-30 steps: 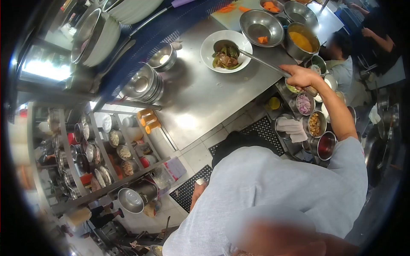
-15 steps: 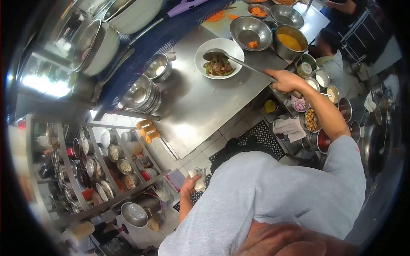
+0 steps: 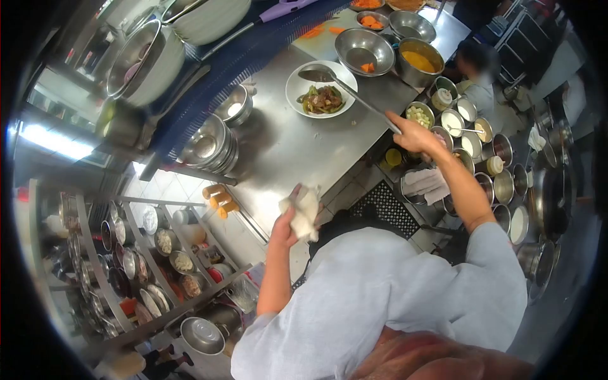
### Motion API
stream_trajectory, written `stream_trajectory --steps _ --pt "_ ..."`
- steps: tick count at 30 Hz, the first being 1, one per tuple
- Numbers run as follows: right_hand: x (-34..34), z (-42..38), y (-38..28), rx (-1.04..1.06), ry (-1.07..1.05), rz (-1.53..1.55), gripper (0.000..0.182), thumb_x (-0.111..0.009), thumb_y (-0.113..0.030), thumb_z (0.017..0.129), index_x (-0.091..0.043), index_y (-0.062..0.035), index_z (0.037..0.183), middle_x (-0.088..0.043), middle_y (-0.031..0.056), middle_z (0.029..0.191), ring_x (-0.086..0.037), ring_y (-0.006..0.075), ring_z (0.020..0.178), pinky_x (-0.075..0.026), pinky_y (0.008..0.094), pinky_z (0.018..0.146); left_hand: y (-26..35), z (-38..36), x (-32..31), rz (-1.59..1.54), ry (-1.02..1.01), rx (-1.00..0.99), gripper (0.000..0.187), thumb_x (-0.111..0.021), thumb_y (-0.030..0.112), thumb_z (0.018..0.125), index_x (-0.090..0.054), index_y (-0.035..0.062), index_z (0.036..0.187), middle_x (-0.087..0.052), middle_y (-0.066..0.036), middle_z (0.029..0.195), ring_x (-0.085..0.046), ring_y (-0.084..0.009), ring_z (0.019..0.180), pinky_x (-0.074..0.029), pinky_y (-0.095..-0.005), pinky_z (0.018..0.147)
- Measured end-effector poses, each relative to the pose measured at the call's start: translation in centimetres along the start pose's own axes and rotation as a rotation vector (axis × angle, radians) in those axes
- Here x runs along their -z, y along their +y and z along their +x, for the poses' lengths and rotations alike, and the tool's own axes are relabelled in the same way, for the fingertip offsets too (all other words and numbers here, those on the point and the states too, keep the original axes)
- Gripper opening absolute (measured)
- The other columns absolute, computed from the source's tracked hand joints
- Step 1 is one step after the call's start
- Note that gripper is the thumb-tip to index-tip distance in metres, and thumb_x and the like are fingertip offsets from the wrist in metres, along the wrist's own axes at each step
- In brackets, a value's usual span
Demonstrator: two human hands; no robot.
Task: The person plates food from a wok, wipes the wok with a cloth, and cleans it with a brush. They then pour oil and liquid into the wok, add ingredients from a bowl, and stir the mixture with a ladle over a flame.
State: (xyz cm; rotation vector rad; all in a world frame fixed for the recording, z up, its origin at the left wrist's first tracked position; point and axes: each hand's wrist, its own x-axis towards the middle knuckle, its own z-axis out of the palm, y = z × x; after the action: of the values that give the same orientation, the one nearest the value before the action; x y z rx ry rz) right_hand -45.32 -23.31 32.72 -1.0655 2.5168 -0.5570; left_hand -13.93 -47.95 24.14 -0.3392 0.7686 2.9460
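My right hand (image 3: 411, 134) grips the long handle of a metal ladle (image 3: 354, 94). The ladle's bowl is over the back rim of a white plate (image 3: 293, 87), which holds stir-fried meat and green vegetables (image 3: 321, 100). Lower down, my left hand (image 3: 286, 223) is wrapped round a crumpled white cloth (image 3: 305, 212), near the front edge of the steel table (image 3: 278, 149).
Steel bowls (image 3: 206, 145) are stacked at the table's left. An empty-looking steel bowl (image 3: 364, 50) and a pot of yellow liquid (image 3: 420, 57) stand behind the plate. Ingredient containers (image 3: 467, 109) crowd the right. Shelves (image 3: 136, 263) stand lower left. A person (image 3: 475, 69) is at upper right.
My left hand has risen toward the table with the cloth. The ladle's bowl has lifted off the food and shifted slightly left and up, and my right hand has moved slightly left.
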Motion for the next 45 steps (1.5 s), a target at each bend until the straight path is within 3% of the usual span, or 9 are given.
stream_trajectory --steps 2,3,9,17,24,32,39,40,45 --pt "-0.8 -2.0 -1.6 -0.13 0.038 0.236 0.067 -0.052 -0.011 0.073 -0.034 -0.001 0.136 -0.058 0.0274 0.113 -0.062 0.0377 0.089 -0.047 0.0394 0.082 1.1 3.5 -2.2 -0.036 -0.171 0.11 0.073 -0.052 0.046 0.089 -0.016 0.0156 0.145 -0.045 -0.019 0.131 -0.057 -0.0339 0.103 -0.053 -0.0466 0.08" --pt "-3.3 -2.6 -0.5 -0.142 0.051 0.566 0.061 -0.049 -0.007 0.081 -0.032 -0.0063 0.139 -0.05 0.0031 0.064 -0.04 0.0084 0.039 -0.035 0.0244 0.036 1.1 4.9 -3.0 -0.037 -0.261 0.161 0.069 -0.048 0.044 0.092 -0.017 0.0118 0.144 -0.045 -0.018 0.13 -0.057 -0.0318 0.103 -0.052 -0.0464 0.08" --pt "-10.1 -17.5 -3.8 -0.161 0.087 2.3 0.06 -0.045 0.0 0.083 -0.029 -0.0084 0.14 -0.036 -0.0027 0.058 -0.033 0.0033 0.037 -0.028 0.0192 0.032 -7.2 13.2 -4.2 0.177 -0.088 0.449 0.054 -0.046 0.038 0.094 -0.034 0.0066 0.137 -0.051 -0.019 0.126 -0.058 -0.0296 0.102 -0.054 -0.0423 0.075" --pt "-3.8 -42.8 -11.7 0.02 1.357 1.402 0.065 -0.056 -0.003 0.083 -0.027 -0.008 0.141 -0.049 0.0039 0.066 -0.044 0.0053 0.044 -0.034 0.0184 0.037 -19.0 10.0 -11.3 0.347 -0.543 1.142 0.074 -0.063 0.052 0.079 -0.026 0.0331 0.14 -0.049 -0.019 0.117 -0.058 -0.0339 0.089 -0.054 -0.0478 0.065" --pt "-8.7 -65.8 -18.8 -1.008 2.204 0.942 0.046 -0.057 -0.008 0.082 -0.045 -0.001 0.125 -0.042 -0.003 0.054 -0.042 0.0056 0.041 -0.033 0.0235 0.036 -34.3 8.6 -20.8 0.556 -0.775 1.555 0.055 -0.058 0.044 0.086 -0.038 0.0208 0.132 -0.05 -0.015 0.123 -0.058 -0.0224 0.077 -0.05 -0.0281 0.054" --pt "-22.6 -93.5 -24.9 -2.651 1.26 0.153 0.035 -0.052 -0.008 0.072 -0.056 0.011 0.102 -0.06 0.0114 0.063 -0.056 0.0192 0.047 -0.044 0.0324 0.042 -57.2 -4.4 -33.9 0.825 -0.857 1.613 0.059 -0.038 0.065 0.088 -0.049 0.0149 0.117 -0.06 -0.005 0.109 -0.06 -0.0212 0.088 -0.051 -0.034 0.064" --pt "-28.7 -96.0 -21.1 -0.822 2.876 1.302 0.007 -0.052 -0.007 0.08 -0.047 -0.0026 0.077 -0.053 0.0025 0.064 -0.053 0.0127 0.051 -0.048 0.0236 0.047 -71.1 -8.0 -34.4 1.159 -0.812 1.152 0.026 -0.056 0.009 0.079 -0.052 0.0064 0.105 -0.059 -0.01 0.099 -0.061 -0.0203 0.077 -0.051 -0.0344 0.059" --pt "-29.1 -94.9 -20.2 -0.41 2.948 1.395 0.009 -0.052 -0.007 0.081 -0.046 -0.0045 0.074 -0.052 0.0012 0.064 -0.052 0.0118 0.051 -0.048 0.0223 0.047 -77.1 -3.9 -28.4 1.107 -1.455 0.621 0.031 -0.053 0.004 0.078 -0.048 0.0035 0.109 -0.056 -0.01 0.098 -0.059 -0.0206 0.078 -0.052 -0.0355 0.06" --pt "-25.8 -91.9 -19.3 0.404 3.156 1.226 0.02 -0.047 0.0 0.084 -0.04 -0.0071 0.067 -0.044 -0.0011 0.061 -0.047 0.0082 0.048 -0.042 0.0198 0.042 -71.4 -6.2 -34.7 1.037 -0.913 1.091 0.04 -0.05 -0.002 0.076 -0.041 0.0009 0.115 -0.051 -0.009 0.096 -0.056 -0.0204 0.08 -0.051 -0.0357 0.065"
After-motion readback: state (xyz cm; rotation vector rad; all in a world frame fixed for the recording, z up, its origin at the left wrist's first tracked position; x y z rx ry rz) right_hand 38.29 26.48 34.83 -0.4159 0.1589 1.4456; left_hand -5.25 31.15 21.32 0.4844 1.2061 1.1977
